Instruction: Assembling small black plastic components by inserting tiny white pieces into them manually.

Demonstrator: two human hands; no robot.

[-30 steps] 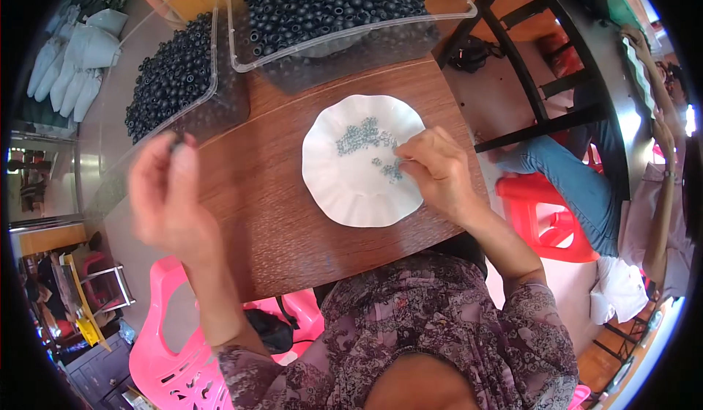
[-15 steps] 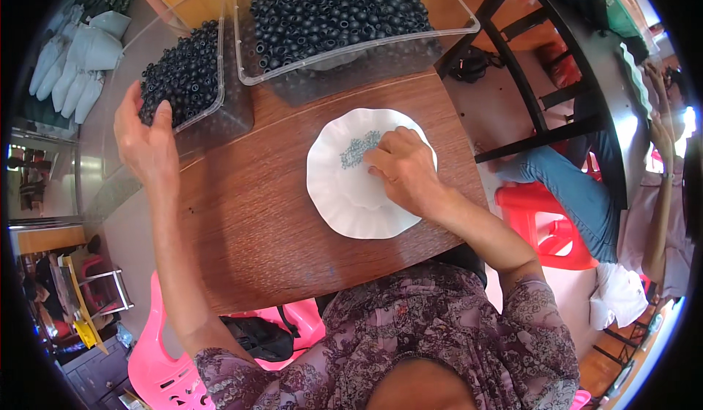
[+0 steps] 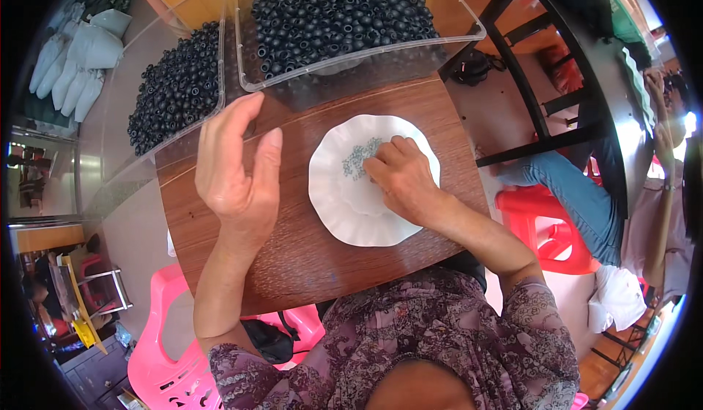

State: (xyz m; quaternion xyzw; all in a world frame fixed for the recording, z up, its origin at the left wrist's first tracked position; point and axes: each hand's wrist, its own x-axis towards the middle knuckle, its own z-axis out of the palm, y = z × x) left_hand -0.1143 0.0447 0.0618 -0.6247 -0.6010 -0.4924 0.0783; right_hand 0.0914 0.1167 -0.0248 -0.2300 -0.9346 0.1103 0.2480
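A white scalloped paper plate (image 3: 351, 212) lies on the brown wooden table (image 3: 293, 263) in front of me. A small heap of tiny grey-green pieces (image 3: 356, 161) sits on its far half. My right hand (image 3: 403, 183) rests on the plate, its fingertips pinched together in that heap. My left hand (image 3: 238, 168) hovers above the table left of the plate, back up, fingers stretched out and thumb apart, with nothing visible in it. Its fingertips are close to the near corner of the left clear bin (image 3: 157, 157), which holds several black ring-shaped beads (image 3: 176, 87).
A second, larger clear bin (image 3: 366, 54) heaped with black beads stands just beyond the plate. A pink plastic chair (image 3: 168, 366) is at lower left and a red stool (image 3: 545, 227) at right. Another person in blue jeans (image 3: 578, 197) sits there by a black metal frame (image 3: 542, 65).
My left hand has come back from the left bin to above the table beside the plate. My right hand stays on the plate, working at the small pieces.
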